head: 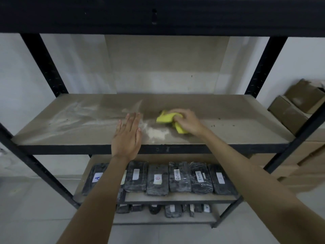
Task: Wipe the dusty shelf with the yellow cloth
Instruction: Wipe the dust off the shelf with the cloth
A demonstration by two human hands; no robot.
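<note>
The brown shelf board [228,131] of a black metal rack carries pale dust streaks on its left half and a small white dust pile [157,133] near the front middle. My right hand [188,121] grips the crumpled yellow cloth [166,118] and holds it down on the board just right of that pile. My left hand [127,136] lies flat on the board with straight fingers, left of the pile, its wrist over the front edge.
Dark specks dot the board's right side. Black wrapped packages with white labels [179,176] fill the lower shelf, and more sit below. Cardboard boxes [297,106] are stacked to the right of the rack. A black beam [158,14] runs overhead.
</note>
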